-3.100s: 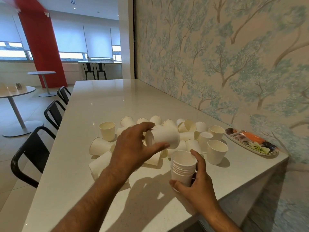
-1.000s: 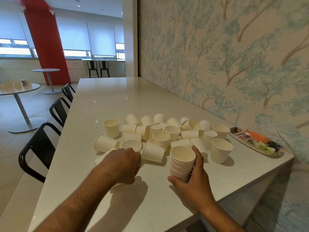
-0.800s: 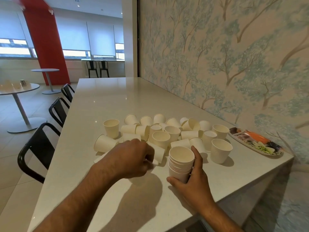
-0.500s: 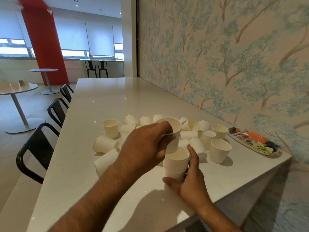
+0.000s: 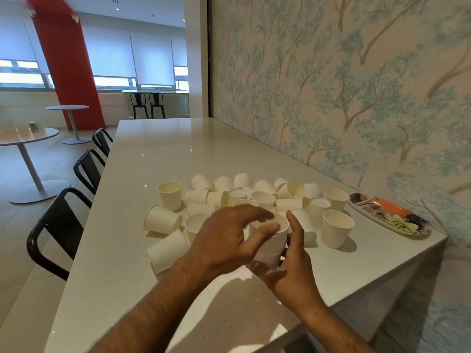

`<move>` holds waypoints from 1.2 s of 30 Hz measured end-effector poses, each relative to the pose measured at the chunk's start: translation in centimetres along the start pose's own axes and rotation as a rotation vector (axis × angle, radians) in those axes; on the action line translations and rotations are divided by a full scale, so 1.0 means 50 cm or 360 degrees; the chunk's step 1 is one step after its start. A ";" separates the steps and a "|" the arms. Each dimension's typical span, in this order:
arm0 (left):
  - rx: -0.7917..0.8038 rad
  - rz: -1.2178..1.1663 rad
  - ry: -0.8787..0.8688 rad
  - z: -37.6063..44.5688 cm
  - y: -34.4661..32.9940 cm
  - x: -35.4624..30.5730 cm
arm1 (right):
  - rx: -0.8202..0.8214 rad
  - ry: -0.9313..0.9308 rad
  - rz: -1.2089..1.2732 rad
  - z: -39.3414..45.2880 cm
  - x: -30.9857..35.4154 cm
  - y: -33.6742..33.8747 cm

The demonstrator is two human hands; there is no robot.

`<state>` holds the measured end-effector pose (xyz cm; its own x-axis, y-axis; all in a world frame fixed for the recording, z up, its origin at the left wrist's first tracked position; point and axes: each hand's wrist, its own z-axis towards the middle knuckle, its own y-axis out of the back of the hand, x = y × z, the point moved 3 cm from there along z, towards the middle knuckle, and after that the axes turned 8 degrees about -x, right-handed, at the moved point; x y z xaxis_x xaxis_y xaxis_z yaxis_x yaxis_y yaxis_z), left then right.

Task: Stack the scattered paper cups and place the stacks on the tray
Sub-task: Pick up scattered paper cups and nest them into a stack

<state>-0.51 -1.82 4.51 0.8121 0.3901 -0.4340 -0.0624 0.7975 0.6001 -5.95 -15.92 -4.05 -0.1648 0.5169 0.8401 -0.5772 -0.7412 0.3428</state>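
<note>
We see only our two forearms and hands. Both forearms are bare up to the bottom edge of the view, with no sleeve or cuff showing. Our left hand (image 5: pixel 229 240) wears no glove, ring or watch. Our right hand (image 5: pixel 290 273) is likewise bare, its wrist without band or bracelet. Fine hair shows along the left forearm.

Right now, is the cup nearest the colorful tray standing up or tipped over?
Standing up. The cup sits on its base on the table, open mouth facing up, and looks empty.
</note>
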 end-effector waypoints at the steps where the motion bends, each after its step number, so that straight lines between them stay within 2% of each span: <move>1: -0.0136 0.0006 0.0042 0.003 0.015 0.015 | -0.0007 -0.0036 -0.0004 0.000 -0.004 0.000; 3: -0.0225 0.0278 0.0212 0.008 0.044 0.057 | -0.0029 -0.0084 -0.0011 0.000 -0.013 0.001; 7: 0.0283 0.0934 0.0781 -0.010 0.081 0.158 | -0.0034 -0.0136 -0.0019 -0.001 -0.027 0.006; 12: 0.0794 0.1039 0.1085 -0.060 0.083 0.214 | 0.0017 -0.0158 -0.0028 0.000 -0.031 0.003; 16: 0.0935 0.1083 0.1111 -0.079 0.077 0.218 | 0.0034 -0.0155 -0.0034 0.002 -0.030 -0.001; 20: 0.0860 0.0944 0.1062 -0.069 0.096 0.196 | 0.0047 -0.0159 -0.0024 0.000 -0.030 -0.004; 24: 0.0702 0.0542 0.0880 -0.029 0.112 0.138 | 0.0048 -0.0134 -0.0017 -0.002 -0.030 -0.005; 27: 0.0354 0.0096 0.0753 0.004 0.103 0.090 | 0.0052 -0.0096 -0.0014 -0.005 -0.024 -0.006; 29: 0.0024 -0.0085 0.0656 0.019 0.091 0.065 | 0.0076 -0.0078 -0.0007 -0.005 -0.020 -0.008; 31: -0.0191 -0.0206 0.0579 0.027 0.070 0.048 | 0.0107 -0.0054 -0.0007 -0.005 -0.016 -0.011; 33: -0.0235 -0.0252 0.0510 0.031 0.043 0.034 | 0.0116 -0.0028 -0.0011 -0.005 -0.014 -0.011; 36: -0.0118 -0.0225 0.0452 0.027 -0.002 0.025 | 0.0084 -0.0005 0.0027 -0.002 -0.013 -0.008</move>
<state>1.29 -2.03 4.83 0.6220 0.3775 -0.6860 -0.0112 0.8803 0.4742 -5.71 -15.90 -4.76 -0.1717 0.5026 0.8473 -0.5313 -0.7715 0.3500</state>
